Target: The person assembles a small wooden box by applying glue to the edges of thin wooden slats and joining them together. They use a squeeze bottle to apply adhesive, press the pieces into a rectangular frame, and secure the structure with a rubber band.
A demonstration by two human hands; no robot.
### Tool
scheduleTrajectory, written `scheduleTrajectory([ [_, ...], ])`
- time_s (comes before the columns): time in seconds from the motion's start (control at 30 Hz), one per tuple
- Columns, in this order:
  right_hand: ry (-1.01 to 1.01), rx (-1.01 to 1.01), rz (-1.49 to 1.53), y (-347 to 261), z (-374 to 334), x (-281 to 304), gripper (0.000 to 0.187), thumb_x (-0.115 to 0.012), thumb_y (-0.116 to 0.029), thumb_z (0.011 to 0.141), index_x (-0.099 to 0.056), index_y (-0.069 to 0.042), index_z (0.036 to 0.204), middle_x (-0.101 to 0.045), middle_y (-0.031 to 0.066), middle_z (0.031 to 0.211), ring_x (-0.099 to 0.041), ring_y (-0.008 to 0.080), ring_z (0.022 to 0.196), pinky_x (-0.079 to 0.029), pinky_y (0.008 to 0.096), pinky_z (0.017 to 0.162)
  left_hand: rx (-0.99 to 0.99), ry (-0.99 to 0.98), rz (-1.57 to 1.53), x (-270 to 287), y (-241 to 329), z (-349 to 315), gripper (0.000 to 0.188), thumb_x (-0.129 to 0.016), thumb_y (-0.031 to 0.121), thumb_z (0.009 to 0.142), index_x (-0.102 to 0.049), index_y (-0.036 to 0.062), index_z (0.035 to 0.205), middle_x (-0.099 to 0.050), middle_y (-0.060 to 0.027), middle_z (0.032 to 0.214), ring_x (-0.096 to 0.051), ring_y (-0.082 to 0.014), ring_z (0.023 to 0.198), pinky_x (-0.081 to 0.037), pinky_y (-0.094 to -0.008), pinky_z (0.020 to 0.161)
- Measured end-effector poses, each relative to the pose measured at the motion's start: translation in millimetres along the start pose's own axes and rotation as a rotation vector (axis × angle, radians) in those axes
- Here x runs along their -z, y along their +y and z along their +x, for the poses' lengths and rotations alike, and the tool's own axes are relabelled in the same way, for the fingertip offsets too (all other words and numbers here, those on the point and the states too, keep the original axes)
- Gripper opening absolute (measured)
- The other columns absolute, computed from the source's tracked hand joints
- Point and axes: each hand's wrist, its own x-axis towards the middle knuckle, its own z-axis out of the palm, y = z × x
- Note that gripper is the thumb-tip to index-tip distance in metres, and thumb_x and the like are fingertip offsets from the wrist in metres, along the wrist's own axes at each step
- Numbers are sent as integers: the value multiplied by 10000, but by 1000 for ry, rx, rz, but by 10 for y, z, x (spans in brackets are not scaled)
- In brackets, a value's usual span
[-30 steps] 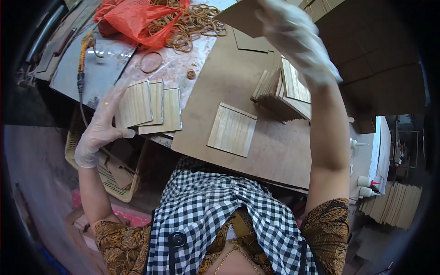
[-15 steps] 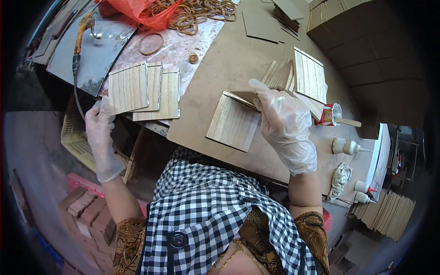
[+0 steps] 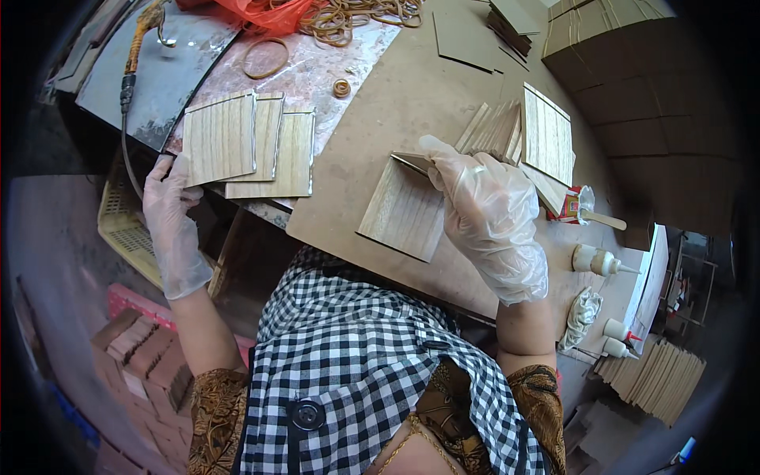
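Observation:
My left hand (image 3: 174, 226), in a clear plastic glove, pinches the lower left corner of a light wooden panel (image 3: 220, 140). That panel lies topmost on a fanned set of three, with whitish edging on their sides. My right hand (image 3: 492, 212), gloved too, is closed on a thin brown piece (image 3: 413, 163) standing on edge along the far side of another wooden panel (image 3: 404, 212). The right fingertips are partly hidden behind the glove's folds. Beyond the right hand, several wooden panels (image 3: 495, 131) lean in a row, with a pale one (image 3: 546, 134) at their right end.
Rubber bands (image 3: 340, 20) and a red plastic bag (image 3: 273, 14) lie at the back. A hot-air-type tool with an orange handle (image 3: 141, 43) sits far left. A glue bottle (image 3: 598, 260), a crumpled cloth (image 3: 582, 318) and a spatula (image 3: 603, 219) are at right; a yellow crate (image 3: 127, 229) stands below left.
The whole view has shifted slightly. Both hands keep hold of their pieces; the right hand sits a little farther up and left over the panel.

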Motion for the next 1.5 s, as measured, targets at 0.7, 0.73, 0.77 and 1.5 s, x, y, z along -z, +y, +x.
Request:
scheduleTrajectory([
  [0.7,-37,-25,36,-71,60,-11,346,-611,-63,755,-584,-90,1098,-555,28,668,-578,184,612,-478,331,517,31,7,-33,-73,39,-149,468,-741,191,842,-518,17,1215,-607,-26,838,-482,-77,616,-387,-208,576],
  [0.73,-41,-21,40,-72,63,-9,341,-609,-61,755,-586,-90,1094,-552,27,665,-577,185,610,-478,331,517,26,5,-37,-78,43,-160,472,-742,192,842,-517,15,1217,-605,-25,836,-481,-76,616,-386,-208,575],
  [0.77,-44,-17,44,-74,66,-6,335,-607,-59,756,-589,-91,1090,-548,27,663,-575,186,608,-478,331,517,25,3,-30,-76,46,-164,471,-741,191,843,-517,14,1217,-603,-24,834,-481,-77,619,-386,-211,577],
  [1.5,-66,-175,487,288,163,-129,190,-691,-100,846,-669,-19,1017,-673,142,796,-656,257,695,-513,308,632,64,-18,-81,40,-55,-161,214,-651,240,909,-577,46,962,-581,-13,790,-470,-74,649,-350,-225,590],
])
